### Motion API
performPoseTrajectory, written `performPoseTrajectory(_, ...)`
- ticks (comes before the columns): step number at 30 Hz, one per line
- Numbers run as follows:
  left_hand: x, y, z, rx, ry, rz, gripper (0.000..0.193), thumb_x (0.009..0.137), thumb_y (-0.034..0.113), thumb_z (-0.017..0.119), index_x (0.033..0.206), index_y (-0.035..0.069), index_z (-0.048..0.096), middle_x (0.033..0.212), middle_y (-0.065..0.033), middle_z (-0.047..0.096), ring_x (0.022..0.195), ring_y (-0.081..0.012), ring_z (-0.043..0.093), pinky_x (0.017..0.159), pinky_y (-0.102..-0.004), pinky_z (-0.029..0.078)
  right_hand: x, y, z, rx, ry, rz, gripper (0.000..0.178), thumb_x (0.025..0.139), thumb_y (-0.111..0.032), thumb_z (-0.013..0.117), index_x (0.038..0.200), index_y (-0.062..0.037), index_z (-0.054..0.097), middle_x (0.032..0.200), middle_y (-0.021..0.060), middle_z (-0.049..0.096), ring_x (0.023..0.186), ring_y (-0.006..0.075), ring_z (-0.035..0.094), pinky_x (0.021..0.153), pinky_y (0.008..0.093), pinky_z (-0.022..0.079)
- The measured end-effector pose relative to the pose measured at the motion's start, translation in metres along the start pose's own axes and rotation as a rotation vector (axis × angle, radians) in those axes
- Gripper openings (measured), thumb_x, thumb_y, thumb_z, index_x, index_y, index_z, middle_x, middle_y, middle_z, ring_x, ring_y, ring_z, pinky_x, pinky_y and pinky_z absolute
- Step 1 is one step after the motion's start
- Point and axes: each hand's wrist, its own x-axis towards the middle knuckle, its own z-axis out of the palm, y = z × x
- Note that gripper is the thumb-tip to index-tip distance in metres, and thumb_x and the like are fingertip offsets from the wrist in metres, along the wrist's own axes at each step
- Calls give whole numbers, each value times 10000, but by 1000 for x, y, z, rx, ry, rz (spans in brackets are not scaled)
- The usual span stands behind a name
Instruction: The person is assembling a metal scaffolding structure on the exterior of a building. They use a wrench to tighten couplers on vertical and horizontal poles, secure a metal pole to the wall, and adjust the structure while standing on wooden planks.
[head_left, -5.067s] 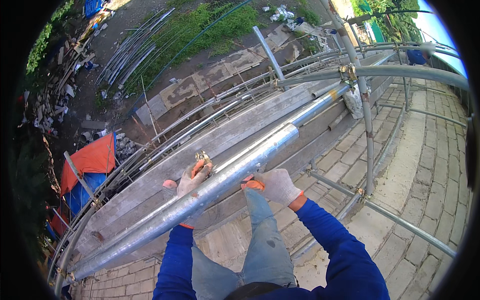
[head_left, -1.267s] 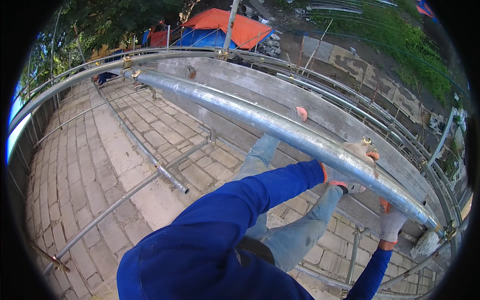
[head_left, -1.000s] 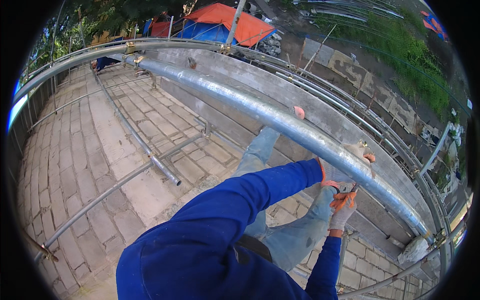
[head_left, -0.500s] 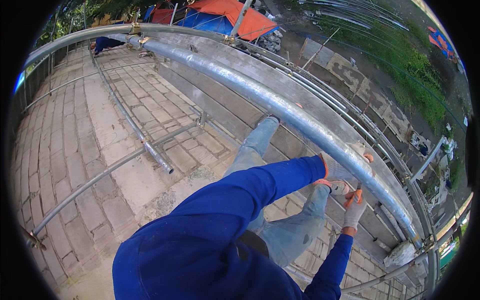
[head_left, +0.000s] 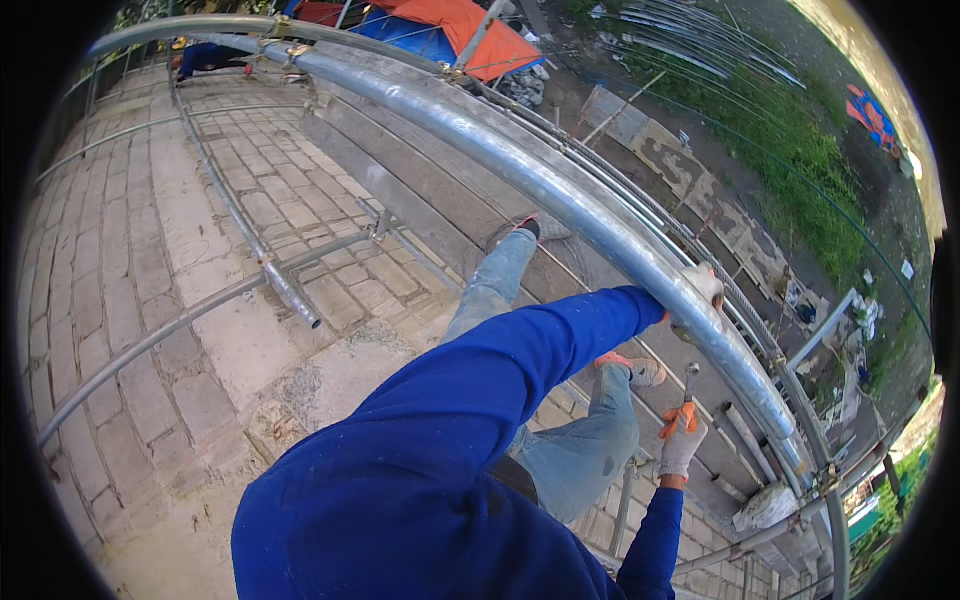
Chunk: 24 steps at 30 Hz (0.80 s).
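A long galvanised steel pipe [head_left: 500, 155] curves across the view. My left hand [head_left: 705, 285], in a white work glove with orange palm, is wrapped round its far side; the pipe hides part of the hand. Nearer to me, my right hand [head_left: 681, 442], gloved alike, is closed around a metal wrench [head_left: 690, 376]. The tool points up and away from the fist, its round head apart from the pipe.
My feet stand on grey scaffold planks [head_left: 430, 200], beside a coil of wire [head_left: 560, 250]. A brick wall [head_left: 200, 300] with thinner tubes runs along the left. A white sack [head_left: 766, 506] lies at right. Ground with grass [head_left: 800, 170] lies far below. Another person [head_left: 205, 60] is at far left.
My left hand has slid farther along the pipe's far side. My right hand has drawn back toward me, and the wrench head now shows above the fist. The whole view has shifted slightly.
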Motion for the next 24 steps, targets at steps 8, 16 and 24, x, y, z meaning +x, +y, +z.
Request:
performPoseTrajectory(8,0,1,-26,202,-332,-92,703,958,545,572,1418,14,537,1331,-202,640,1308,-397,554,1115,-418,398,-28,37,-8,406,90,87,372,1040,-317,570,839,-5,582,737,129,665,477,153,551,422,288,425)
performPoseTrajectory(16,13,-22,-16,-48,-212,33,709,900,584,614,1410,94,567,1308,-191,646,1286,-396,559,1092,-454,412,-19,45,10,625,135,-26,464,997,-409,637,882,37,585,792,188,686,546,262,648,418,369,518)
performPoseTrajectory(24,27,-37,-2,-151,-153,112,720,842,622,656,1402,174,596,1285,-179,653,1265,-396,564,1069,-491,425,-17,43,33,660,166,60,441,1000,-398,632,897,28,593,783,182,684,550,275,644,441,365,516)
